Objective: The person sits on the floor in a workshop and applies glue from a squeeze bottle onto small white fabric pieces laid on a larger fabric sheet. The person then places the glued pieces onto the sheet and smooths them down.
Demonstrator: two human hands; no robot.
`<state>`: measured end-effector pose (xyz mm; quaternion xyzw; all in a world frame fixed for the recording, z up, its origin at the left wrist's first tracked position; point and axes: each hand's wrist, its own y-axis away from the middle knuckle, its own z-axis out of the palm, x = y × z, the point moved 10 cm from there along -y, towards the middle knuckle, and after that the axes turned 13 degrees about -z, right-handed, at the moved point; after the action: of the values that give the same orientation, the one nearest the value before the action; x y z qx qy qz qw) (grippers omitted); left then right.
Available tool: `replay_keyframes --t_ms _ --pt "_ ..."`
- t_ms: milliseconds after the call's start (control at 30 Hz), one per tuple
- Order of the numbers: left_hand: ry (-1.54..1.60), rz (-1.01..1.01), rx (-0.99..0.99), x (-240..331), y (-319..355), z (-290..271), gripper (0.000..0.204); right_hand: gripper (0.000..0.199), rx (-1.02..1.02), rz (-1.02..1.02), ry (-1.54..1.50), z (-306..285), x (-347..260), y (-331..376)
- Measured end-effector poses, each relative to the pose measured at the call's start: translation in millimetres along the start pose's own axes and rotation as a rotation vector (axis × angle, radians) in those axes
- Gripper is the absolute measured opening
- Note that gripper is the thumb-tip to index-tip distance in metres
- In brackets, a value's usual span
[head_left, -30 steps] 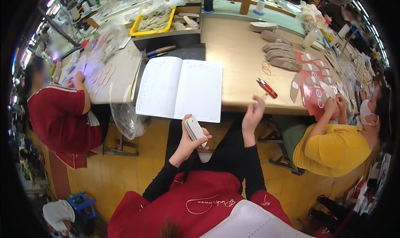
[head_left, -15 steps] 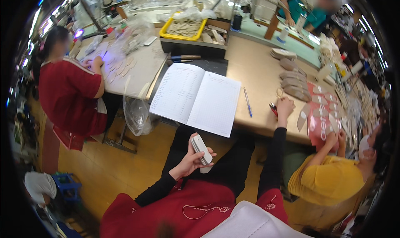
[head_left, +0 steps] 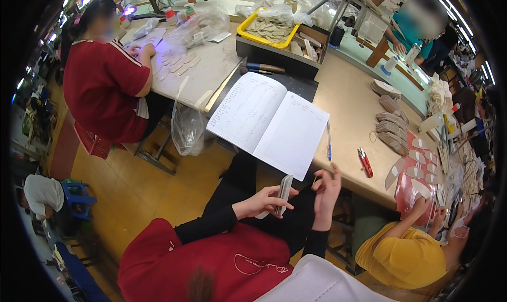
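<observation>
The left hand (head_left: 262, 202) is closed on a stack (head_left: 284, 195) of thin, pale pieces, held over the lap just short of the notebook's near corner. The stack stands nearly on edge, so its broad faces hardly show, and the fingers cover part of it; the pieces cannot be counted. A pale bit pokes out below the hand, and whether it belongs to the stack is unclear.

The right hand (head_left: 327, 191) is raised just beside it, apart from the stack, fingers bent. Something thin and tan seems to sit at the fingertips, too small to make out; whether they pinch it, I cannot tell.

The notebook (head_left: 296, 130) lies open on the table (head_left: 346, 98), its handwriting too small to read. It overhangs the near edge and hides part of a dark mat (head_left: 304, 85). A pen (head_left: 329, 142) lies along its right side, its upper end faint. Further right are red snips (head_left: 365, 163), a loop (head_left: 373, 136) and overlapping piles (head_left: 392, 126), their lower layers hidden. A neighbour in yellow (head_left: 404, 255) fades into the dark rim at right.
</observation>
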<state>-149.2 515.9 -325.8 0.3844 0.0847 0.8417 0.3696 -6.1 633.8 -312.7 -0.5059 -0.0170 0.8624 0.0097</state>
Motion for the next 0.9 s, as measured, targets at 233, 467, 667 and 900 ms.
replay_keyframes --t_ms 233,467,667,900 --pt "0.085 -0.156 -0.095 -15 7 -15 0.056 0.085 -0.2 0.428 -0.065 52 28 74" --pt "-0.663 -0.115 0.258 2 11 -38 0.05 0.102 -0.439 0.2 -0.217 66 -5 61" --pt "-0.726 -0.041 0.568 28 11 -47 0.058 0.092 -0.999 -0.055 -0.115 125 -47 98" --pt "0.154 0.169 -0.013 54 35 -12 0.062 0.054 -0.612 -0.309 -0.671 80 -90 69"
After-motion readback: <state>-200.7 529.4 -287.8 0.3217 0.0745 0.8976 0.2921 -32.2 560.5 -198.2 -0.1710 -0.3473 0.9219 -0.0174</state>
